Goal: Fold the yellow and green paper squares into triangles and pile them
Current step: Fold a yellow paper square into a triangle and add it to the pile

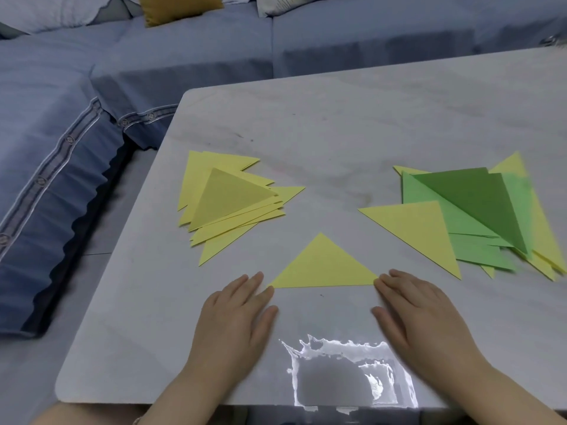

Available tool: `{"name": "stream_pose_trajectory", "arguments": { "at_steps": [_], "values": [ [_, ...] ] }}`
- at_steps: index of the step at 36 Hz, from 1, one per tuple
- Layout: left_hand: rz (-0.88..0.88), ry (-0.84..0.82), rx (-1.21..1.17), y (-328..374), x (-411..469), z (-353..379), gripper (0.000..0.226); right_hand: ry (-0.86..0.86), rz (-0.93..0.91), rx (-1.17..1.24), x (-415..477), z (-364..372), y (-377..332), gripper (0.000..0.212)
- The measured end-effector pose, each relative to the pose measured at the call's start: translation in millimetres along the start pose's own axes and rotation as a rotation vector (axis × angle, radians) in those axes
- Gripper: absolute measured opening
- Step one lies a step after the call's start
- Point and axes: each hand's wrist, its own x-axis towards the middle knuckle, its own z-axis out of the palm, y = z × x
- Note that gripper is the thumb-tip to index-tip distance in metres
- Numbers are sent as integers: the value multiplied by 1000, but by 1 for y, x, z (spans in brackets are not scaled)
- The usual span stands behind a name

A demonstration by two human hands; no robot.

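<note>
- A home living room, by the look of it.
- A large blue sofa (190, 59) wraps around two sides of the view in an L shape, with deep, soft seat sections.
- Loose cushions lean on its back: a mustard-yellow cushion (176, 7) and pale blue-white cushions (46, 10).
- The sofa cover (58, 228) has a pleated skirt and a decorative band with round motifs, typical household upholstery.
- A low, marble-patterned tabletop (337, 118) with rounded corners sits close in front of the sofa, like a coffee table.
- Pale grey floor (107, 204) shows between them.
</note>
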Motion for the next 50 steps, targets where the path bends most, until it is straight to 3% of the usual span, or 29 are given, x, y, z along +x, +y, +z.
{"name": "stream_pose_trajectory", "arguments": {
  "at_steps": [3, 7, 10, 13, 16, 22, 25, 29, 32, 35, 38, 43, 45, 50],
  "values": [
    [-97, 78, -16, 2, 3, -3, 38, -10, 8, 8, 0, 0, 0, 62],
    [-279, 114, -63, 9, 8, -8, 38, -20, 20, 26, 0, 1, 1, 62],
    [-355, 105, -157, 24, 21, -15, 19, -22, 20, 43, 0, 2, 0, 61],
    [-381, 17, -240, 41, 40, -14, 39, -33, 13, 47, -1, 2, 0, 61],
    [-359, -138, -120, 54, 56, -10, 56, -35, 11, 41, -2, 1, 0, 63],
    [-415, -261, -174, 59, 74, -11, 50, -22, 6, 52, 0, 0, 0, 64],
    [-410, -247, -206, 59, 75, -12, 41, -16, 14, 54, 1, -1, 0, 49],
    [-309, -124, -156, 63, 70, -12, 23, -15, 31, 76, 2, -2, -2, 43],
    [-239, 136, -195, 58, 72, -18, 22, -28, 73, 139, 0, -3, -1, 44],
    [-275, 425, -326, 29, 87, -31, 21, -45, 89, 180, -4, -4, 1, 45],
    [-360, 523, -319, -13, 110, -45, 23, -48, 85, 184, -3, -7, 2, 43],
    [-433, 344, 26, -68, 129, -36, 34, -68, 118, 181, 8, -14, -3, 38],
    [-340, 310, 137, -78, 128, -28, 36, -56, 159, 212, 15, -16, -3, 38],
    [-97, 162, 93, -73, 123, -16, 29, 36, 298, 182, 35, -22, 9, 31]
  ]
}}
